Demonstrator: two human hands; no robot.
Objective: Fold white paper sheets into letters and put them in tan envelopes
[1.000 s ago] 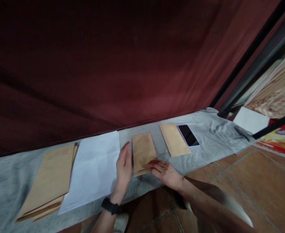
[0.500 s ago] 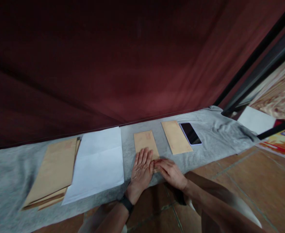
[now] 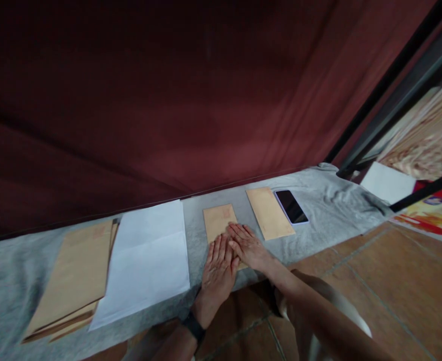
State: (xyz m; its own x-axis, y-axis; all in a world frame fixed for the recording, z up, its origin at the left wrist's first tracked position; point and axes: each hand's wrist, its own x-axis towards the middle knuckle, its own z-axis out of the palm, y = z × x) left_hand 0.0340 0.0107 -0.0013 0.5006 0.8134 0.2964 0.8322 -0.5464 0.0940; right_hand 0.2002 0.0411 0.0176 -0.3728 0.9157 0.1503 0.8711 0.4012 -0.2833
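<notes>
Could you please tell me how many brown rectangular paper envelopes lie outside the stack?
2: one envelope under the left hand and right hand, another envelope beside the rectangular black-screened smartphone; others could be hidden underneath.

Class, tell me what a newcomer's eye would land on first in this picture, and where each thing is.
Probably the dark red cloth, which fills most of the upper picture. Below it, near the middle, the person's left grip and right grip rest on a small brown envelope. Left of that envelope, bright white paper stands out on the grey cloth.
</notes>
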